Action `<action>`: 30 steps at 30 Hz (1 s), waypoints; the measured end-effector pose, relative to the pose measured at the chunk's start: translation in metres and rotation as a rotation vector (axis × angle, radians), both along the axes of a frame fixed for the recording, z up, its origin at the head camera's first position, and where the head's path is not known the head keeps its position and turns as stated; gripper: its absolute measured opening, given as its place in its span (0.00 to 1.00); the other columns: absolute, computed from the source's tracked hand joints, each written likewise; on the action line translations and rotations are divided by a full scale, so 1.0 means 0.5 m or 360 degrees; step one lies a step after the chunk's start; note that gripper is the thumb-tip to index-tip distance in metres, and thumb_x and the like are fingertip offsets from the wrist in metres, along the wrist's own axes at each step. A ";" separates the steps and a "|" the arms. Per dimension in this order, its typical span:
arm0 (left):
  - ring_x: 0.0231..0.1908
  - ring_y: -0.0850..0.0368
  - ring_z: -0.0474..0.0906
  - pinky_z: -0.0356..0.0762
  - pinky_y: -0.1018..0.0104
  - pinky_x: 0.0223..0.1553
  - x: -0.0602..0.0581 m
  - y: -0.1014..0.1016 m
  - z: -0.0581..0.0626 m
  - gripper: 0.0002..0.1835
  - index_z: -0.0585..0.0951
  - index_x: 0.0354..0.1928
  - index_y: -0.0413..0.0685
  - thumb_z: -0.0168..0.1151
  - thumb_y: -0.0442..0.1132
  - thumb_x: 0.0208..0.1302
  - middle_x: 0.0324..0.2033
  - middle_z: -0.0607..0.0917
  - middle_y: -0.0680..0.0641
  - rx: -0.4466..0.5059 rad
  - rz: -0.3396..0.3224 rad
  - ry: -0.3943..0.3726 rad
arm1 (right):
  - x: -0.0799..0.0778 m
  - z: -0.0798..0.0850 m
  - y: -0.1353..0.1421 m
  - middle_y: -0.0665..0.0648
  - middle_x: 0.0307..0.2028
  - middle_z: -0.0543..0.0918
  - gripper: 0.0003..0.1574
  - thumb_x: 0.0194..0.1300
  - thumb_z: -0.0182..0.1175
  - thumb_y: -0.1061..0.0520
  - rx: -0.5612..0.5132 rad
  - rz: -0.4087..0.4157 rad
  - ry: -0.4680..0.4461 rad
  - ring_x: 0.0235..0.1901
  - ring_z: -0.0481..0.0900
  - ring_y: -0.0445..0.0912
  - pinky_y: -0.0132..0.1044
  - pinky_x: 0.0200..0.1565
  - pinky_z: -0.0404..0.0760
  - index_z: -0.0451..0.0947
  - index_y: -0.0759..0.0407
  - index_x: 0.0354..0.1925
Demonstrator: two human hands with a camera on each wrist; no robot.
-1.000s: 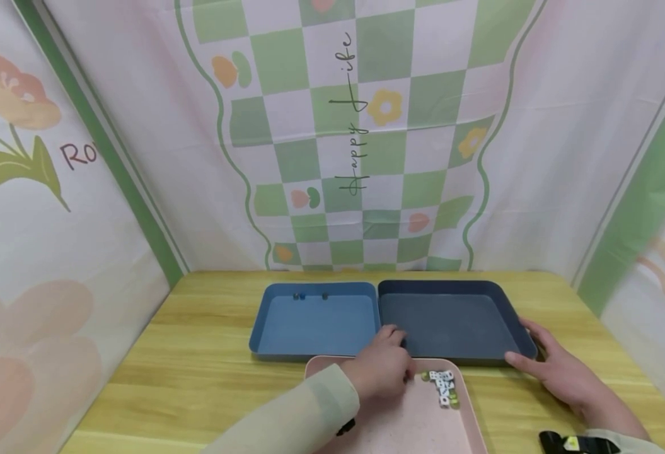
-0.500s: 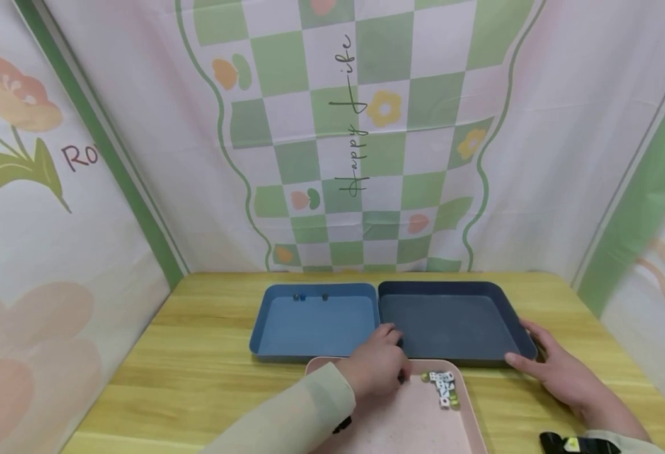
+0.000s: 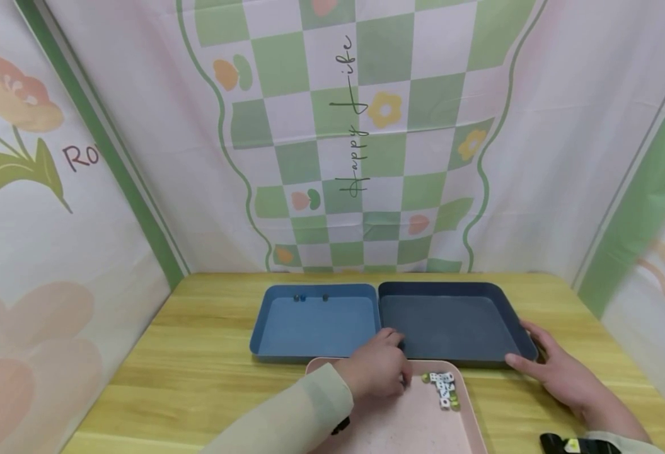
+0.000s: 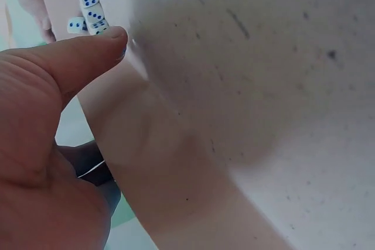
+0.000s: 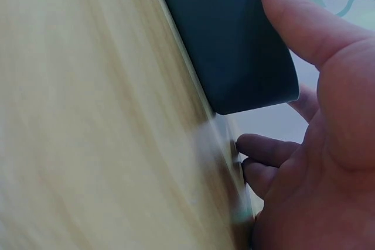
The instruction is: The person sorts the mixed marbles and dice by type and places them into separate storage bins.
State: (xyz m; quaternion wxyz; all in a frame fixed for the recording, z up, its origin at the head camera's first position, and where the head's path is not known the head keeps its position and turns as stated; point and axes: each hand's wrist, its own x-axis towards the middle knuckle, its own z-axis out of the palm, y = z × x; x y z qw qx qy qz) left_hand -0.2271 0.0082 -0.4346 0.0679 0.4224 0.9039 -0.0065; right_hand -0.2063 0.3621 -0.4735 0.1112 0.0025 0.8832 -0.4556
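Note:
Over the far wall of the pink tray (image 3: 414, 419) reaches my left hand (image 3: 376, 367), its thumb (image 4: 96, 51) inside the tray. At the thumb tip a sliver of a small dark blue piece (image 4: 124, 52) shows, pinched there and mostly hidden. The other fingers lie beyond the wall, beside the corner of the dark blue tray (image 3: 451, 325). White dice (image 3: 443, 386) with blue dots and a few olive-green ones (image 3: 454, 401) cluster in the pink tray's far right corner. My right hand (image 3: 556, 372) holds the dark tray's right side, thumb (image 5: 293, 16) on the rim, fingers outside.
Left of the dark tray and close against it stands a lighter blue tray (image 3: 321, 325) with a few small dark and blue pieces (image 3: 302, 297) along its far wall. All trays are on a wooden table (image 3: 196, 353). A patterned curtain (image 3: 360, 139) hangs behind.
My left hand has shifted very slightly left over the pink tray's wall, its fingers moving a little. The right hand and the dice stay where they were.

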 end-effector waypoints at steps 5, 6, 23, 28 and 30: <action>0.70 0.57 0.56 0.56 0.65 0.67 0.000 -0.007 0.012 0.03 0.89 0.34 0.71 0.70 0.49 0.64 0.49 0.82 0.65 0.0089 0.0010 -0.0107 | 0.001 0.000 0.000 0.84 0.70 0.33 0.63 0.72 0.59 0.40 0.0005 0.0001 0.0018 0.66 0.36 0.82 0.77 0.57 0.49 0.27 0.59 0.79; 0.70 0.57 0.55 0.56 0.64 0.67 0.000 -0.009 0.014 0.03 0.89 0.34 0.71 0.69 0.49 0.64 0.50 0.81 0.65 0.0117 0.0015 -0.0137 | 0.001 -0.001 0.000 0.84 0.70 0.33 0.63 0.72 0.59 0.40 0.0006 0.0000 0.0020 0.66 0.36 0.82 0.77 0.57 0.49 0.27 0.59 0.79; 0.73 0.55 0.50 0.56 0.60 0.68 -0.015 -0.038 0.033 0.06 0.91 0.40 0.63 0.69 0.41 0.66 0.44 0.83 0.69 0.0518 0.0139 -0.0497 | -0.002 -0.003 0.003 0.84 0.70 0.33 0.63 0.72 0.59 0.39 0.0021 0.0000 0.0010 0.66 0.36 0.82 0.77 0.56 0.49 0.27 0.58 0.79; 0.73 0.57 0.51 0.57 0.57 0.69 -0.017 -0.042 0.037 0.05 0.90 0.37 0.67 0.69 0.44 0.66 0.61 0.77 0.57 0.0530 0.0239 -0.0456 | -0.003 -0.007 0.004 0.84 0.70 0.33 0.63 0.71 0.59 0.40 0.0008 -0.0006 0.0010 0.66 0.36 0.82 0.77 0.57 0.49 0.27 0.57 0.79; 0.73 0.57 0.51 0.57 0.57 0.69 -0.018 -0.044 0.043 0.05 0.90 0.36 0.69 0.70 0.45 0.65 0.67 0.71 0.53 0.0545 0.0283 -0.0436 | -0.002 -0.008 0.004 0.84 0.70 0.33 0.63 0.71 0.60 0.40 0.0007 -0.0008 0.0014 0.66 0.36 0.82 0.77 0.57 0.49 0.27 0.57 0.79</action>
